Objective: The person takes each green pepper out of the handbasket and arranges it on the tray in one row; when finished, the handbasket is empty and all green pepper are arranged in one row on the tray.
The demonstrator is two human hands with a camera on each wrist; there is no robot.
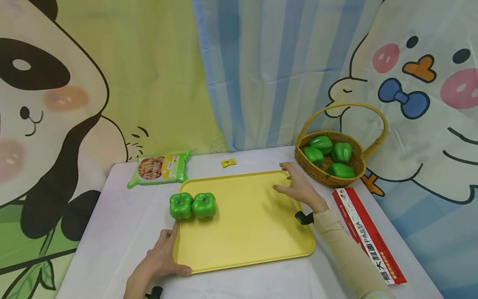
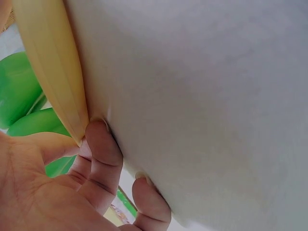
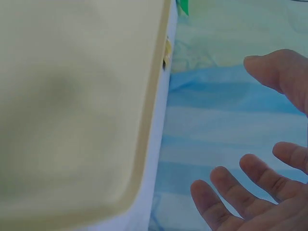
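A yellow tray (image 1: 254,232) lies on the white-covered table. At its near left corner my left hand (image 1: 158,255) holds the tray, thumb at the front edge and fingers at the left side. In the left wrist view bent fingers (image 2: 103,154) meet the tray's rim (image 2: 53,62). Two green bell peppers (image 1: 204,205) sit side by side at the tray's left edge, just beyond those fingers. Over the far right part of the tray hovers my right hand (image 1: 298,189), fingers spread and nothing in them. The right wrist view shows its fingers (image 3: 231,187) apart from the tray.
A wicker basket (image 1: 328,180) with several green peppers (image 1: 341,152) stands at the back right. Along the right side lies a red pasta box (image 1: 369,236). Behind the tray are a green food packet (image 1: 160,168) and a small yellow wrapped piece (image 1: 228,162). Printed curtains hang behind.
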